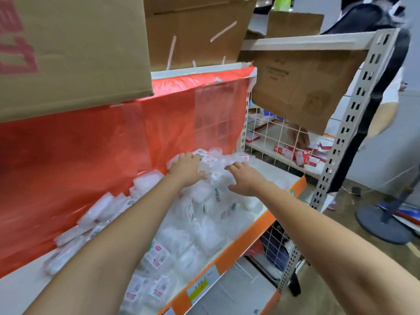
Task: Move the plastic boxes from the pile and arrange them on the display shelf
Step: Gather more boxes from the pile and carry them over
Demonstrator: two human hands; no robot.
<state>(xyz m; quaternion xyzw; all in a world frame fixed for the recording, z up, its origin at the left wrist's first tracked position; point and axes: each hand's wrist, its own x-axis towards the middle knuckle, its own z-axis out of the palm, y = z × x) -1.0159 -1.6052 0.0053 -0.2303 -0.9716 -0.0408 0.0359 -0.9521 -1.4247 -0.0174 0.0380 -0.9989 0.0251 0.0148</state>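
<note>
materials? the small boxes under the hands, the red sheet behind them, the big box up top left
Small boxes: clear, glossy thin plastic, contents and labels show through. Red sheet: thin translucent plastic film, wrinkled, the grid shows through it. Big box: matte brown corrugated cardboard, apparently.

Head camera (only view) looks down, close over display shelf (pixel 247 244).

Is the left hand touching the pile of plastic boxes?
Touching. The head view shows the left hand resting palm-down on the plastic boxes.
</note>
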